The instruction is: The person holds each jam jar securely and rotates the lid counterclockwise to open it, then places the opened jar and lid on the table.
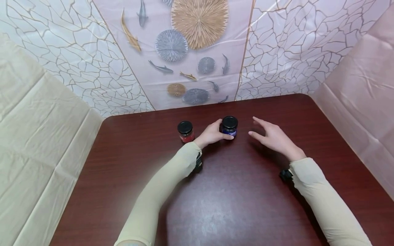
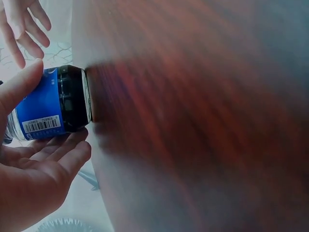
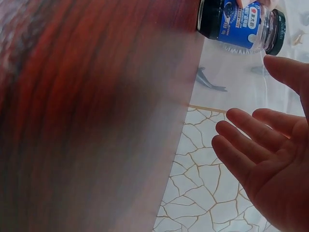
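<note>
Toward the back of the table stands a glass jar with a blue label and black lid. My left hand holds it from the left, thumb across the near side and fingers round the far side. In the left wrist view, the thumb and fingers lie on opposite sides of the jar's blue label, where a barcode shows. My right hand is apart from the jar on its right, fingers extended and palm turned toward it. The right wrist view shows the right hand's palm with nothing in it.
A second jar with a red label and black lid stands left of the blue one, close to my left wrist. The dark red wooden table ends at a patterned backdrop. Pale cloth hangs along both sides.
</note>
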`<state>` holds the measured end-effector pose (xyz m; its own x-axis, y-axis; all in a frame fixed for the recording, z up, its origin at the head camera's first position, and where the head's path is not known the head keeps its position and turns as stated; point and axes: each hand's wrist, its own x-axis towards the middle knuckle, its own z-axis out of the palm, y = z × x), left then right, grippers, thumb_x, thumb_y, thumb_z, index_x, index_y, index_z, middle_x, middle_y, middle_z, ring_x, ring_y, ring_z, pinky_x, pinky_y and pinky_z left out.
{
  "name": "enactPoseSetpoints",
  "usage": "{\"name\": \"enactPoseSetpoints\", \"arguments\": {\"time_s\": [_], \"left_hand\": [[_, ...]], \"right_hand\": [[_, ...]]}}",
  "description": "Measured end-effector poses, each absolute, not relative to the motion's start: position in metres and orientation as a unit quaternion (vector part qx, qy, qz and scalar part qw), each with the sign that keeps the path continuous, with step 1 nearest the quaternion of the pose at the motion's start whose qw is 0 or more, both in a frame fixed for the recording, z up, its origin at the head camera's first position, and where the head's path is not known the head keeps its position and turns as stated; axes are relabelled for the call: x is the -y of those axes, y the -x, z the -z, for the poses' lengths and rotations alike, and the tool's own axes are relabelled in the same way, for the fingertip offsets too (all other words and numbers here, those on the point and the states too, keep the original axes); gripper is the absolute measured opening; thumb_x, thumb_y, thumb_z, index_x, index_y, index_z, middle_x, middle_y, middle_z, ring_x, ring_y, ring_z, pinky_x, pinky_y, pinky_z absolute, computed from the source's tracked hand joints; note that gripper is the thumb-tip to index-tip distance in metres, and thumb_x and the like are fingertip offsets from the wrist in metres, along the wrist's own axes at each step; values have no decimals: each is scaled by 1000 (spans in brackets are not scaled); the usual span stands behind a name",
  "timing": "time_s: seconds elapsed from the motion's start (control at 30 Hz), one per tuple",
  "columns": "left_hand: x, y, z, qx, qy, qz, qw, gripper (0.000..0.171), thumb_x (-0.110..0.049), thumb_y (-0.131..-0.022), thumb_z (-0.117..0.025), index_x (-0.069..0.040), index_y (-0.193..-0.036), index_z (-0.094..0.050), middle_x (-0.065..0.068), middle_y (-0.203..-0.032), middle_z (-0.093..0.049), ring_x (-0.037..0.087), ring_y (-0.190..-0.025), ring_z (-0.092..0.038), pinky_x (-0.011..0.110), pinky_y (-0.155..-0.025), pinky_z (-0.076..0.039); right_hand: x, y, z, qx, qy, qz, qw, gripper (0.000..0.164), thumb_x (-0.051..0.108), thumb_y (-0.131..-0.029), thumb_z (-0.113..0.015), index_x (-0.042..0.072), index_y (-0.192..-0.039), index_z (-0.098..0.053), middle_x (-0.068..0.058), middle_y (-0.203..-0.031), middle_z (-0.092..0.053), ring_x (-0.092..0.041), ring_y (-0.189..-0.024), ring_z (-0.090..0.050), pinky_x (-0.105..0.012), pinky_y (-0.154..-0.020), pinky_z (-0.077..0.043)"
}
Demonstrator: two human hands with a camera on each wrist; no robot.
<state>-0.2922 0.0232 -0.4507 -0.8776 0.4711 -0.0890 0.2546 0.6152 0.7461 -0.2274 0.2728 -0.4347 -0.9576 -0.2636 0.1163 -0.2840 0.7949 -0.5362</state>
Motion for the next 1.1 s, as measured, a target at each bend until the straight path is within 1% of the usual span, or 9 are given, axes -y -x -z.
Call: {"name": "enactPoseSetpoints", "arguments": {"time_s": [0.07,0.27,0.4,0.57,0.67,0.9,1.0,1.1], "left_hand": [[-23,292,451,-889,-207,-386,134,82,-41,-69,-80,-8,-133,-42,4,-120,-56,15,-107,-52,31,-90,-41],[-23,291,450,-893,-214,-377,121,80,-40,-68,-81,-7,-131,-44,4,-118,-57,16,-106,-53,30,-89,-42],[-22,290,451,-896,-217,-371,113,78,-41,-68,-81,-8,-130,-46,3,-116,-58,14,-104,-53,29,-87,-42],[-22,291,453,-893,-218,-379,107,76,-45,-66,-81,-11,-126,-49,0,-110,-60,13,-99,-55,29,-84,-43],[-21,290,449,-892,-216,-385,99,77,-47,-65,-81,-11,-125,-49,0,-108,-60,12,-97,-56,29,-83,-44],[-21,287,433,-892,-218,-390,61,76,-47,-66,-80,-9,-124,-50,2,-106,-61,12,-94,-57,28,-80,-45],[-20,286,425,-890,-222,-395,42,74,-48,-66,-80,-11,-123,-51,0,-106,-61,10,-91,-57,26,-77,-45],[-17,286,415,-887,-227,-401,23,72,-49,-66,-79,-13,-121,-51,-2,-102,-61,9,-86,-55,25,-72,-45]], "right_hand": [[-273,227,433,947,-145,-285,16,75,52,-88,-54,13,-146,-28,-15,-138,-43,-33,-127,-38,-52,-99,-31],[-274,226,429,947,-145,-285,17,73,49,-89,-55,11,-146,-29,-17,-138,-43,-34,-126,-38,-53,-98,-31],[-275,224,428,948,-143,-284,18,73,47,-89,-56,10,-145,-29,-17,-137,-43,-34,-126,-39,-53,-98,-31],[-277,223,426,949,-141,-281,17,75,52,-88,-53,11,-146,-28,-17,-138,-42,-34,-126,-38,-54,-98,-31],[-278,223,426,949,-144,-281,21,75,52,-88,-53,11,-146,-28,-16,-138,-43,-34,-125,-39,-53,-97,-32],[-279,221,424,948,-144,-281,28,71,44,-89,-57,9,-145,-29,-17,-136,-45,-35,-124,-41,-54,-97,-32],[-280,220,423,949,-142,-281,27,72,45,-89,-57,9,-145,-29,-18,-136,-45,-35,-124,-41,-54,-97,-32],[-280,219,421,948,-143,-282,30,73,47,-89,-56,8,-145,-30,-18,-135,-46,-35,-124,-41,-54,-97,-32]]}}
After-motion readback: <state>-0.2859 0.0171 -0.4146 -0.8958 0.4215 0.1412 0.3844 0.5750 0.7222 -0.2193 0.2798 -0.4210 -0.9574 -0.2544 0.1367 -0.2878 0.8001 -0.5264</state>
